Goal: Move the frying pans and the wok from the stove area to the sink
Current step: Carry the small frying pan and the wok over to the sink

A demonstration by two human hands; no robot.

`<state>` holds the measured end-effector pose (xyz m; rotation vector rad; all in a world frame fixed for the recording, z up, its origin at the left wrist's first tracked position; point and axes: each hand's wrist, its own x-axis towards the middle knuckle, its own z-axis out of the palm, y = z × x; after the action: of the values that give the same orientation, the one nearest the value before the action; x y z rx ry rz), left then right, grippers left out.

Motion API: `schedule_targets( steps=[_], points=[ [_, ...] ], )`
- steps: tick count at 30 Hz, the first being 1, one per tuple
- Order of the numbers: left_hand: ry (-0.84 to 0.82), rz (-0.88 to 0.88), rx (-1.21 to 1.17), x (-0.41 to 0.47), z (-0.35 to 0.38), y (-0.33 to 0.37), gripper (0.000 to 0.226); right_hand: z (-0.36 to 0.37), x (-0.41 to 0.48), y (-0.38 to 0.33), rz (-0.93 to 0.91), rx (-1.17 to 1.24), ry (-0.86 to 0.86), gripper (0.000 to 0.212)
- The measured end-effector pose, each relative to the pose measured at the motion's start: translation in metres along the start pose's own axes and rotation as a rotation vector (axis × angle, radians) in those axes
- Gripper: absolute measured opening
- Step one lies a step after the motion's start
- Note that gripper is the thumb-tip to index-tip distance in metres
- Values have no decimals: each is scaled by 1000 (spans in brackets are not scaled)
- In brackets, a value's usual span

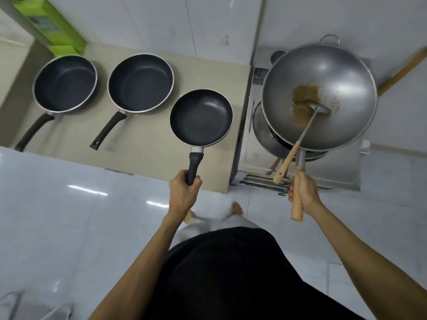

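My left hand (183, 191) grips the black handle of a small black frying pan (201, 117), held over the right end of the beige counter (147, 155). My right hand (302, 192) grips the wooden handle of a large grey steel wok (321, 95), raised above the stove burner (272, 139). Inside the wok lie a brown residue patch and a metal spatula (302, 129) with a wooden grip. Two larger black frying pans, one at far left (65, 83) and one in the middle (141, 83), rest on the counter with handles pointing toward me.
A green box (49, 26) leans at the back left corner of the counter. The steel stove (251, 167) stands to the right of the counter against a white tiled wall. Glossy white floor tiles lie below, with my bare feet (236, 207) near the counter's edge.
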<state>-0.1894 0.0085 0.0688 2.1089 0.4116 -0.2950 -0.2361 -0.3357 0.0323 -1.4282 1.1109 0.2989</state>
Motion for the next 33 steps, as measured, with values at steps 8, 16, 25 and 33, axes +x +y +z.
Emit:
schedule_targets(
  steps=[8, 16, 25, 33],
  points=[
    [70, -78, -114, -21, -46, -44, 16, 10, -36, 20, -73, -124, -1, 46],
    [124, -37, -144, -31, -144, -121, 6, 108, -107, 45, -134, -229, -80, 49],
    [287, -66, -242, -41, -300, -220, 12, 267, -192, 62, -253, -346, -208, 51],
    [498, -105, -361, -22, -405, -269, 4, 395, -235, 19, -351, -476, -367, 46]
  ],
)
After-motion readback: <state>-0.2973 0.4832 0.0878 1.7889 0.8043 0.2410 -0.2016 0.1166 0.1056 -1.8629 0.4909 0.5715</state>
